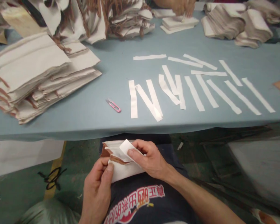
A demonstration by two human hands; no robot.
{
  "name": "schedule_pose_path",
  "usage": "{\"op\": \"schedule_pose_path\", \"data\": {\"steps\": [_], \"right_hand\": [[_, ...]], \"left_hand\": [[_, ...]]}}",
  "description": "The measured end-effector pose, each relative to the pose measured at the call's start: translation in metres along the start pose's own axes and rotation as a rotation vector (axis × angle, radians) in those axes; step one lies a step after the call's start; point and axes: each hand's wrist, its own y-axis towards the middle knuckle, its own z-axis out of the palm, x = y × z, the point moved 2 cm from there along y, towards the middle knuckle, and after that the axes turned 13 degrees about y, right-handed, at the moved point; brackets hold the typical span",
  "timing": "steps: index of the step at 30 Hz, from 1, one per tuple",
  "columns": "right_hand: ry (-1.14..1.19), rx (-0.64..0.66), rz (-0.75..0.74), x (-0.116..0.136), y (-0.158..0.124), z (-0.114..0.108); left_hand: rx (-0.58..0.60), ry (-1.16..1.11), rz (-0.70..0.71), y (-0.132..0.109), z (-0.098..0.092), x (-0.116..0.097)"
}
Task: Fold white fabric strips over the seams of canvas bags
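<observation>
Over my lap, my left hand (pixel 99 180) pinches the left edge of a white fabric piece (pixel 124 171) with brown lining, folded like a pouch and spread at its top edge. My right hand (pixel 151 158) grips a white strip (pixel 128 149) between thumb and fingers, its end lying over the pouch's opening. The right fingers also overlap the pouch's right side; whether they grip it too is hidden. On the table ahead lie several loose white strips (pixel 194 93) and a pair of pink thread snips (pixel 114 105).
A stack of white fabric pieces (pixel 35 71) stands on the blue-covered table (pixel 84 115) at left. More piles with brown edges (pixel 128 18) sit behind. Folded bundles (pixel 224 21) lie at back right. Another person's hand (pixel 183 7) works over a white stack (pixel 179 23).
</observation>
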Motion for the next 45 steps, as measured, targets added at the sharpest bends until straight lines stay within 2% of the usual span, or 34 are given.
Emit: {"op": "schedule_pose_path", "data": {"steps": [3,6,9,12,14,19,23,28,36,38,42,45], "right_hand": [[-0.009,0.021,-0.04,0.021,-0.002,-0.006],[0.032,0.027,-0.039,0.036,-0.006,-0.008],[0.07,0.028,-0.017,0.04,-0.01,-0.008],[-0.013,0.001,-0.059,0.036,-0.01,-0.009],[-0.167,-0.046,-0.186,0.033,-0.008,-0.011],[-0.606,-0.123,-0.644,0.036,-0.006,-0.01],[-0.766,-0.137,-0.8,0.047,-0.005,-0.004],[-0.912,-0.133,-0.87,0.052,-0.005,0.004],[-1.055,-0.064,-0.919,0.053,-0.007,0.006],[-1.086,-0.054,-0.938,0.056,-0.006,0.007],[-1.134,-0.004,-0.948,0.059,-0.006,0.007],[-1.148,0.013,-0.945,0.06,-0.006,0.006]], "left_hand": [[-0.009,-0.037,0.068,0.008,0.001,-0.025],[0.075,-0.009,0.167,0.016,0.002,-0.042],[0.122,0.087,0.252,0.024,0.003,-0.045],[0.102,0.178,0.278,0.027,0.004,-0.04],[0.113,0.194,0.252,0.029,0.004,-0.037],[0.175,0.052,0.173,0.034,0.003,-0.047],[0.142,-0.01,0.211,0.036,0.0,-0.057],[0.115,-0.042,0.23,0.032,-0.003,-0.054],[0.069,-0.079,0.16,0.027,0.0,-0.037],[0.069,-0.091,0.166,0.025,0.002,-0.037],[-0.002,-0.112,0.116,0.023,0.004,-0.039],[0.029,-0.1,0.138,0.024,0.005,-0.039]]}}
